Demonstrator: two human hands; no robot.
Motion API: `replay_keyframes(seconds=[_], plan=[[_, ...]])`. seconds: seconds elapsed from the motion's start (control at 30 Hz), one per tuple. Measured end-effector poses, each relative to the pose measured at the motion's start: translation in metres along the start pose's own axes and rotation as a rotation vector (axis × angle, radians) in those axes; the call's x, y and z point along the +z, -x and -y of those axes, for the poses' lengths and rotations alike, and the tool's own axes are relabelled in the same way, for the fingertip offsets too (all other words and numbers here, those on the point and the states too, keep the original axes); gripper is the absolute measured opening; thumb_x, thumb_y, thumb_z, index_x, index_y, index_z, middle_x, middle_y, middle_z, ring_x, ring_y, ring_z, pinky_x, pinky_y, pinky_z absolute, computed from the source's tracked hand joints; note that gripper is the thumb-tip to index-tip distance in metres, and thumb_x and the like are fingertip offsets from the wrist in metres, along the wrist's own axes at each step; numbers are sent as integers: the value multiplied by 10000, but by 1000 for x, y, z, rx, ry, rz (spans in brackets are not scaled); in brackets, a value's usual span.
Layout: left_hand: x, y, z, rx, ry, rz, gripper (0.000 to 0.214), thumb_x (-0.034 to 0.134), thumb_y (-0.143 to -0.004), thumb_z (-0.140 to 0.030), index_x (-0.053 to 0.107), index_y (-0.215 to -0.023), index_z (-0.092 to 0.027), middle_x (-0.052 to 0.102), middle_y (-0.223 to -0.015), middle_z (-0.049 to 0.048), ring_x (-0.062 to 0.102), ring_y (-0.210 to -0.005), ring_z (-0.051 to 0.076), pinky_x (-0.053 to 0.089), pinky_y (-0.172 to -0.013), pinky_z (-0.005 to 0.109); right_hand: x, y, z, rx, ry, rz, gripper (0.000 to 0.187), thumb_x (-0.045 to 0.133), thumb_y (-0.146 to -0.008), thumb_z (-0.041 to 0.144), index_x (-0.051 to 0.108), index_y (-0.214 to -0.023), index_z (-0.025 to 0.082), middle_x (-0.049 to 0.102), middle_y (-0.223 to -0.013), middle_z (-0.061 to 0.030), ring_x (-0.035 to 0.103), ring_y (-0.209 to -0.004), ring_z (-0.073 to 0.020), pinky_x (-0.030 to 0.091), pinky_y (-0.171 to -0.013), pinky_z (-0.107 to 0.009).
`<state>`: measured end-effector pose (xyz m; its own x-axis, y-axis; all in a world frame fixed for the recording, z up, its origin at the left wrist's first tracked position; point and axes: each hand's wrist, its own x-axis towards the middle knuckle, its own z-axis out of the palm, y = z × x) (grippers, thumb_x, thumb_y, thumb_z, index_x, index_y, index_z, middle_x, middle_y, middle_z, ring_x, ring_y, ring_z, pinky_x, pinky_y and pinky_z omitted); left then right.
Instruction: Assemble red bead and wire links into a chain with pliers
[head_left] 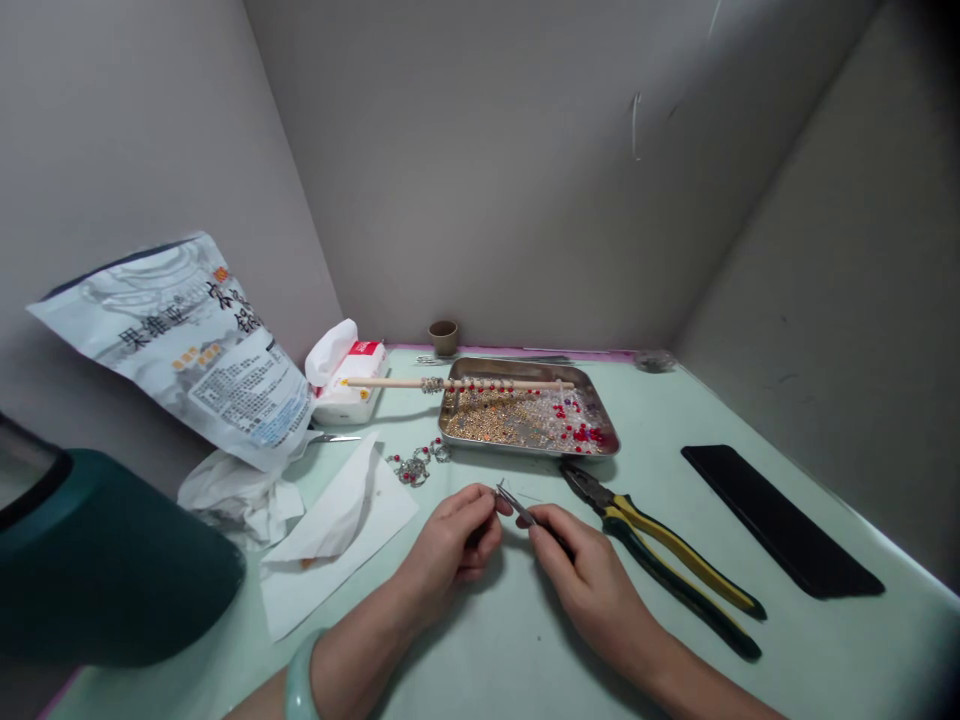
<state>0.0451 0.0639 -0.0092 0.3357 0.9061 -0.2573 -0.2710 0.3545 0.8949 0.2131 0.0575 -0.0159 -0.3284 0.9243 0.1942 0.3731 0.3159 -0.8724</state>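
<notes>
Just in front of the tray, my left hand is closed in a pinch. What its fingertips hold is too small to make out. From the right, my right hand grips slim metal tweezers, whose tips meet the left fingertips. A thin pin or wire lies on the cloth just beyond. Beyond the hands stands a metal tray of gold, clear and red beads. A wooden stick strung with small rings and red beads rests across it. A beaded chain lies in a heap left of the tray.
Large pliers and a black flat slab lie to the right. On the left are a dark green container, a white pouch, folded paper, crumpled tissue and a tissue pack. A small cup stands behind.
</notes>
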Motion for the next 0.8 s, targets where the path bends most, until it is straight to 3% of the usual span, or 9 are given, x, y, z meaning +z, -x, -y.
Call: replay_keyframes(seconds=[0.27,0.47,0.8], plan=[[-1,-1,3,23,2,21,184,456,-902,-334,500,-864,-159,347,-523,-77,154,-425,42,76,-411,214,-8,0,0,79,-66,62,213,416,-937,297,591,-903,180,601,-811,-14,544,-767,-151,406,-697,-239],[-2,-2,3,29,17,8,233,464,-906,-362,524,-846,-145,351,-525,-72,158,-423,35,79,-409,211,-9,1,-2,55,-36,63,198,423,-929,291,580,-893,177,603,-815,-17,547,-764,-154,404,-708,-247],[-1,-2,3,5,98,44,227,440,-910,-341,550,-889,-142,486,-606,-22,260,-405,41,182,-368,190,-10,0,-3,51,-8,12,204,419,-929,305,558,-851,177,601,-799,-18,545,-744,-155,405,-698,-253]])
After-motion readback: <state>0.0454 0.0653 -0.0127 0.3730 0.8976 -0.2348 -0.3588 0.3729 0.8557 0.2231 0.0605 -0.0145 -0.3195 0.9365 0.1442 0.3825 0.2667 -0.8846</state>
